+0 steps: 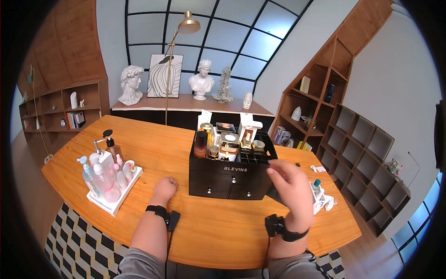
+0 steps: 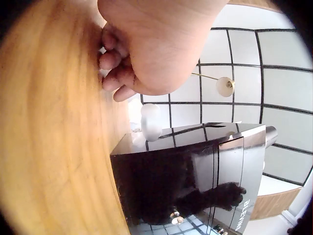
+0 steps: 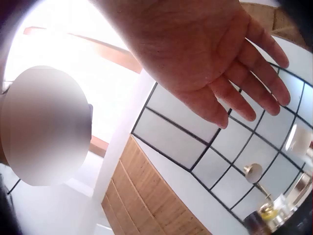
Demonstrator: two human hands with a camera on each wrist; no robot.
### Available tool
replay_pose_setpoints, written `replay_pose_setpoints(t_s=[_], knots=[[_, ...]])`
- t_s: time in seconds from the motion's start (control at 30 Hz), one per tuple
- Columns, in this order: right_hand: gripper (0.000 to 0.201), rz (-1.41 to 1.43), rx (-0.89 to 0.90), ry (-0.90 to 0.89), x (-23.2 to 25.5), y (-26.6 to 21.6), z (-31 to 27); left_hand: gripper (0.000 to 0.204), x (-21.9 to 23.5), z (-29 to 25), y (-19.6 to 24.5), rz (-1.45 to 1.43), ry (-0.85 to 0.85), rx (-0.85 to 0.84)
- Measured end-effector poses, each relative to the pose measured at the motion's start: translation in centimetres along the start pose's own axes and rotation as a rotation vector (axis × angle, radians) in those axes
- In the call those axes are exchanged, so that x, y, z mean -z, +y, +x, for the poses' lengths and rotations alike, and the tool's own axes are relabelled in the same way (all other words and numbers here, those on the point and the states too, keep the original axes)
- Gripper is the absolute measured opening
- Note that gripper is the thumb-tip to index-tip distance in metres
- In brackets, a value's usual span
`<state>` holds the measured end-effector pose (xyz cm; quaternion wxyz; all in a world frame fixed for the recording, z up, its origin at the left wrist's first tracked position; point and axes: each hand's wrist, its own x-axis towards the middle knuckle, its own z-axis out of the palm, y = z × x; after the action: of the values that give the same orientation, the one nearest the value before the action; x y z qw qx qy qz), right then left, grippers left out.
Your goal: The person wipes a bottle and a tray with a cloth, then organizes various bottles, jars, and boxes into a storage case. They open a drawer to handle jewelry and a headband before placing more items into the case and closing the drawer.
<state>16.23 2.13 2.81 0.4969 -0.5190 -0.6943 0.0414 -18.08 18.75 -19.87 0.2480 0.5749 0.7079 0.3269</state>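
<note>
A glossy black drawer organizer point(image 1: 213, 179) marked BLEVINS stands in the middle of the wooden table. Its top compartment holds several cosmetics, among them a dark brown bottle point(image 1: 200, 144), a white carton point(image 1: 249, 125) and a small round jar point(image 1: 258, 145). My left hand point(image 1: 166, 189) rests on the table to the organizer's left, fingers loosely curled and holding nothing. Raised at the organizer's right front corner is my right hand point(image 1: 295, 186), empty. In the right wrist view its fingers point(image 3: 257, 88) are extended and spread. The drawers, with silver knobs point(image 1: 233, 180), are closed.
On the left, a white tray point(image 1: 114, 209) carries several pump bottles and pink containers. To the right, beyond my right hand, stands a teal-capped bottle point(image 1: 317, 183) with small white items around it. A white console point(image 1: 153, 103) with busts is behind the table.
</note>
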Motion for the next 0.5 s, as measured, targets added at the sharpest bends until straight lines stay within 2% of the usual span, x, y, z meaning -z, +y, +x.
replay_pose_setpoints(t_s=[0.17, 0.3, 0.43, 0.5], knots=[[0.031, 0.116, 0.011, -0.133, -7.0, 0.3, 4.1, 0.019, -0.3, 0.1, -0.4, 0.027, 0.045, -0.019], [0.029, 0.015, 0.131, -0.072, -13.0, 1.9, 4.9, 0.019, 0.0, -0.3, 0.2, 0.034, 0.028, -0.002], [0.036, -0.124, 0.252, -0.017, -16.2, 3.4, 5.2, 0.018, 0.3, -1.0, 1.2, 0.036, 0.065, -0.001], [0.039, -0.14, 0.234, -0.03, -16.6, 3.9, 5.4, 0.017, 0.2, -1.1, 1.2, 0.028, 0.047, 0.016]])
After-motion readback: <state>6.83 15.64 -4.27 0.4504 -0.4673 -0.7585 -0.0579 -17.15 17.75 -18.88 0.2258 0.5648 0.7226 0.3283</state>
